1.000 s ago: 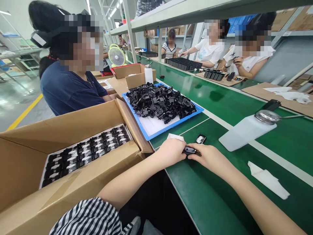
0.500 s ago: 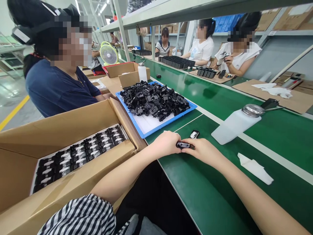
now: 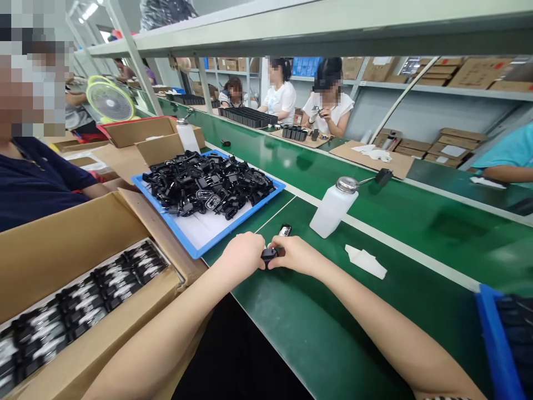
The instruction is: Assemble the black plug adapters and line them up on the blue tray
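My left hand and my right hand meet low over the green bench, both closed on one small black plastic housing. Fingers cover its two ends, and only its middle shows. A bit of white shows by my left fingers; I cannot make out what it is. Just behind my right hand lies another small black part with a clear or whitish face. To the left, a blue tray bears a heap of loose black plastic parts.
A white pump bottle leans on the bench, near a folded white cloth. At left stands a cardboard box with rows of black parts. A blue crate is at the right edge. Co-workers sit at left and across the bench.
My view has swung right, bringing the blue crate and a turquoise sleeve into sight. The black housing has been turned between my hands and now shows a different side.
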`<action>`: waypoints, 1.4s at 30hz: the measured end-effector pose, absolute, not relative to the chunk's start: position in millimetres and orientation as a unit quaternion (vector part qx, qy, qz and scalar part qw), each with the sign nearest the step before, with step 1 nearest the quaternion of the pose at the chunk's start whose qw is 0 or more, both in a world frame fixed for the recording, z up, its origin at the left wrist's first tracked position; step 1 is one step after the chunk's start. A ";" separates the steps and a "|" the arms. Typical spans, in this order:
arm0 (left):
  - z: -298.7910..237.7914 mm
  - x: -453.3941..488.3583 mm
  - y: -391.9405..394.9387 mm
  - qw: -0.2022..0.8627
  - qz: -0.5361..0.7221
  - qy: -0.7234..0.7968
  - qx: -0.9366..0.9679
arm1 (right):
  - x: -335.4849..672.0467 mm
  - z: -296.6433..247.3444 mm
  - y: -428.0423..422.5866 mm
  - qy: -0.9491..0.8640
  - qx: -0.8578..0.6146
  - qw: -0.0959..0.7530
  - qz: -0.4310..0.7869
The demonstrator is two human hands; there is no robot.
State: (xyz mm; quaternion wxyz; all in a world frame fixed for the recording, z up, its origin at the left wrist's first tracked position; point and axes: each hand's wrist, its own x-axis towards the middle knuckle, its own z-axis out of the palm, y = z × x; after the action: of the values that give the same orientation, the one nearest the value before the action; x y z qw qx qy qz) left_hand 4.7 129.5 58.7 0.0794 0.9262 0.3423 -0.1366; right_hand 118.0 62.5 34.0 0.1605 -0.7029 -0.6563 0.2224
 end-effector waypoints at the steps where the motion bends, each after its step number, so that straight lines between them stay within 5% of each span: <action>1: 60.4 8.5 129.2 0.074 -0.148 0.341 0.926 | 118.0 33.8 63.4 -0.656 -0.707 0.151 0.216; 9: 66.1 23.3 129.6 0.085 -0.190 0.326 0.922 | 115.7 39.7 69.8 -0.680 -0.707 0.057 0.184; 19: 65.4 -8.8 136.9 0.168 -0.103 0.333 0.922 | 111.0 23.2 65.8 -0.674 -0.711 0.101 0.177; 25: 55.7 -38.1 224.6 0.081 0.101 0.525 0.841 | 97.8 13.0 64.9 -0.706 -0.674 0.155 0.153; 34: 28.3 -26.4 244.8 0.010 0.168 0.494 0.853 | 149.5 22.3 70.6 -0.682 -0.715 0.125 0.088; 37: 40.7 -26.9 230.5 0.083 0.277 0.488 0.824 | 158.6 9.2 77.3 -0.668 -0.718 0.121 0.153; 42: 55.0 -13.9 180.3 0.388 0.393 0.370 0.747 | 153.0 7.1 74.7 -0.657 -0.714 0.120 0.212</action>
State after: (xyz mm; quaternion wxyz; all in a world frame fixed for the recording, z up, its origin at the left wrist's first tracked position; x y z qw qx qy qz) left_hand -13.9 180.3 55.0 0.3877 0.7472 0.3701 0.3929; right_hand 153.0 74.7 7.1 0.1203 -0.7137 -0.6567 0.2121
